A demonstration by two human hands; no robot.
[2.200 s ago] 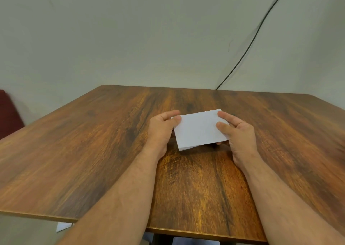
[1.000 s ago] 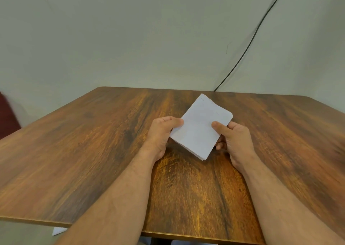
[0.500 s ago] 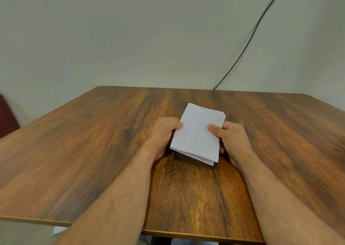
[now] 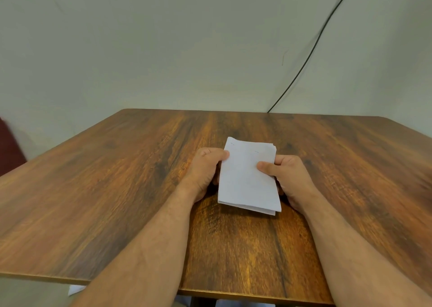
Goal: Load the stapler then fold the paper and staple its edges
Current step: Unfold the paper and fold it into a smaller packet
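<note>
A folded white paper is held just above the middle of the wooden table, its long side running away from me. My left hand grips the paper's left edge, thumb on top near the far corner. My right hand grips the right edge, thumb pressed on the top face. The near edge shows several layers slightly apart. Small staple marks show near the far edge. No stapler is in view.
A black cable runs down the pale wall to the table's far edge. A dark red object sits at the far left. A scrap of white paper lies on the floor below the near table edge.
Both hands have turned the folded paper from lying crosswise to pointing lengthwise away from me, passing through a diagonal tilt. The grip on both side edges has stayed.
</note>
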